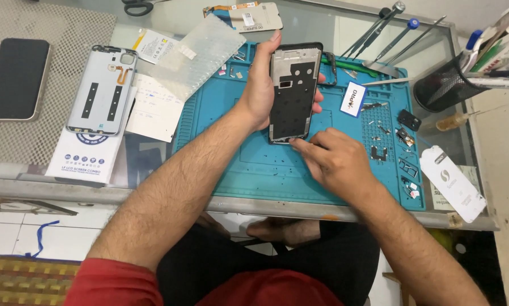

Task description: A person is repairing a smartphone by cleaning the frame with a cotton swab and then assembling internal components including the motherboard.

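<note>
The right hand (pixel 336 161) pinches its fingertips together at the bottom edge of a black rectangular phone frame with a metal inner plate (pixel 291 93). The left hand (pixel 265 85) wraps its grip around that frame's left side, holding it upright above the teal silicone repair mat (pixel 254 170) on the glass bench (pixel 152 187). Left of this grip lies a silver-grey phone back cover (pixel 102 89). Beyond the right grip, thin metal tools (pixel 387 31) lie near a black mesh pen cup (pixel 441 85).
</note>
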